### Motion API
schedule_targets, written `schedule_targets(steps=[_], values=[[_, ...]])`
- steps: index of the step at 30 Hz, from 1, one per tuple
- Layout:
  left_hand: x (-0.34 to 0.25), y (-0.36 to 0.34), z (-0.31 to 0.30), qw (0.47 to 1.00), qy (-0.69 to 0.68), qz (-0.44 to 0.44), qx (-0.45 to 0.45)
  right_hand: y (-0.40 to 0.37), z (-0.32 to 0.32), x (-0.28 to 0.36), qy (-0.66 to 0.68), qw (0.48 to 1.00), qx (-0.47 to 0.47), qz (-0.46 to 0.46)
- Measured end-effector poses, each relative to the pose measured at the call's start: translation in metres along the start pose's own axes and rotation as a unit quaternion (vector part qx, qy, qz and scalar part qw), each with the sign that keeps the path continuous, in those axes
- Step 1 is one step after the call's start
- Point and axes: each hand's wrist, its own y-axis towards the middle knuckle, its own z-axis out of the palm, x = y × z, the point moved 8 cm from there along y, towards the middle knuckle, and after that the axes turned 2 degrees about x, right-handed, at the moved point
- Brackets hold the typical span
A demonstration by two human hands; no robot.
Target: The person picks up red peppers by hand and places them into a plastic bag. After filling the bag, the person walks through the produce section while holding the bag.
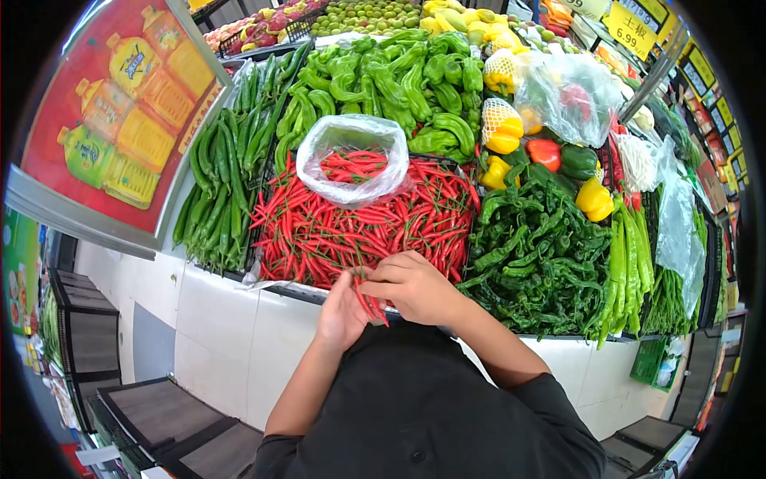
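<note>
At the near edge of the pile of red chili peppers (pixel 319 231), my two hands meet in front of my body. A few red chilies (pixel 369 306) hang between them, tips pointing down toward me. My left hand (pixel 341 313) is closed around these chilies, palm turned up. The fingers of my right hand (pixel 416 289) pinch at their stem end, partly hiding it. Just beyond, a clear plastic bag (pixel 351 190) with its mouth rolled wide sits on the pile, with more red chilies inside.
Long green peppers (pixel 223 160) lie left, curly green peppers (pixel 391 76) behind, and dark wrinkled peppers (pixel 538 247) right. Yellow bell peppers (pixel 594 199) and a loose plastic bag (pixel 570 92) are farther right. An oil advertisement board (pixel 104 120) juts in at left.
</note>
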Motion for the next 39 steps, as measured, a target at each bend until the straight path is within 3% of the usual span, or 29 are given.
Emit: schedule_targets(steps=[6,10,13,17,21,23,27,33,39], values=[[0.002,-0.006,0.011,0.998,0.051,-0.023,0.024,-0.022,-0.003,-0.007,0.094,0.993,-0.063,0.044],[-0.016,-0.008,0.024,0.996,0.077,0.006,0.046,-0.035,-0.022,-0.013,0.157,0.975,-0.129,0.091],[-0.044,-0.010,0.048,0.988,0.051,0.081,0.118,-0.052,-0.017,-0.036,0.228,0.949,-0.137,0.171],[-0.073,-0.014,0.096,0.939,0.121,0.232,0.223,-0.086,0.023,-0.074,0.444,0.831,-0.168,0.290],[-0.073,-0.009,0.111,0.943,0.061,0.167,0.281,-0.099,0.032,-0.085,0.507,0.781,-0.178,0.318],[-0.072,-0.005,0.108,0.954,0.052,0.140,0.261,-0.104,0.036,-0.089,0.520,0.765,-0.181,0.334],[-0.089,0.000,0.109,0.945,0.186,0.190,0.189,-0.111,0.038,-0.093,0.532,0.751,-0.179,0.346],[-0.166,0.020,0.144,0.830,0.371,0.365,0.201,-0.114,0.043,-0.092,0.540,0.748,-0.163,0.348],[-0.188,0.073,0.140,0.812,0.433,0.293,0.260,-0.112,0.045,-0.091,0.551,0.747,-0.162,0.335]])
